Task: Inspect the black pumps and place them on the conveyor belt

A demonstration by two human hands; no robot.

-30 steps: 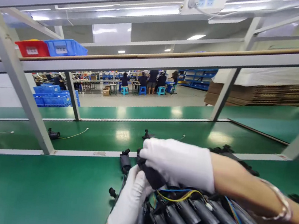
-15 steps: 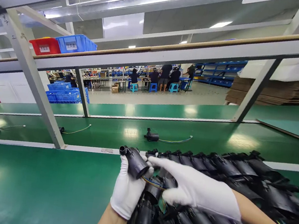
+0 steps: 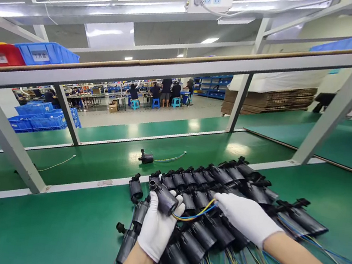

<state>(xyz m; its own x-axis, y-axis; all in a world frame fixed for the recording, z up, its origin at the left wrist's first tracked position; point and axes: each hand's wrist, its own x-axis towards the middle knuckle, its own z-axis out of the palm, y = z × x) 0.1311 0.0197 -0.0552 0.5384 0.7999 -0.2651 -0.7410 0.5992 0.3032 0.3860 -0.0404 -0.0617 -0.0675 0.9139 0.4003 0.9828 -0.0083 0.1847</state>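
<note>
My left hand (image 3: pixel 156 229), in a white glove, is closed around a black cylindrical part (image 3: pixel 163 197) and holds it up over the green bench (image 3: pixel 46 232). Yellow and blue wires (image 3: pixel 196 212) run from that part toward my right hand (image 3: pixel 244 217), also gloved, whose fingertips pinch them just above a pile of the same black parts (image 3: pixel 219 198). The pile lies in rows with coloured wires trailing toward me.
One loose black part with a wire (image 3: pixel 146 158) lies on the green belt behind the pile. Grey frame posts (image 3: pixel 3 139) stand at left and right. Red and blue bins (image 3: pixel 27 54) sit on the upper shelf. Seated people work far behind.
My right hand has drawn back to the right from the held part and now pinches its wires. The view has swung, so the pile shows more fully.
</note>
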